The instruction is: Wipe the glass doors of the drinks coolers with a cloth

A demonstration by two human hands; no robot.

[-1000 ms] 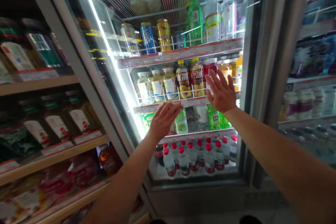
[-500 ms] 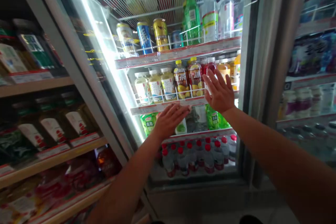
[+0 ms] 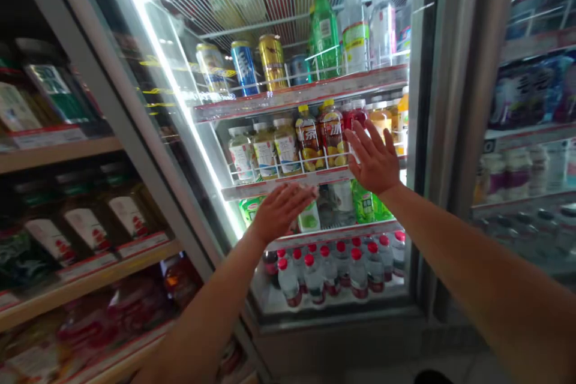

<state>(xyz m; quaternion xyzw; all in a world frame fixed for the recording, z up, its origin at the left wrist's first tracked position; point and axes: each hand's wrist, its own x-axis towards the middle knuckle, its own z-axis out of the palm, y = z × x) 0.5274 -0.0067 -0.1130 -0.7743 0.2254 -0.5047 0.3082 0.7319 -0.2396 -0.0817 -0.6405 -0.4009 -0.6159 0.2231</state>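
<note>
Both my hands reach out in front of a lit drinks fridge (image 3: 306, 85). My left hand (image 3: 284, 207) is flat with fingers stretched to the right, before the shelf of green packages (image 3: 363, 201). Holding nothing, my right hand (image 3: 373, 159) is raised with its fingers spread. Past its fingertips stand bottles of dark tea with yellow caps (image 3: 333, 135) and orange drink bottles (image 3: 381, 117). Pale bottles with white caps (image 3: 265, 150) stand further left on that shelf. Whether either hand touches anything is not clear.
Cans (image 3: 245, 67) and a green bottle (image 3: 324, 33) stand on the upper shelf. Red-capped water bottles (image 3: 315, 279) fill the bottom. Wooden shelves with dark bottles (image 3: 83, 216) line the left. A metal door frame (image 3: 454, 102) borders the right, with another fridge section beyond it.
My left hand has shifted slightly left and down, away from my right hand. My right hand stays nearly in place, still spread. The view has moved a little.
</note>
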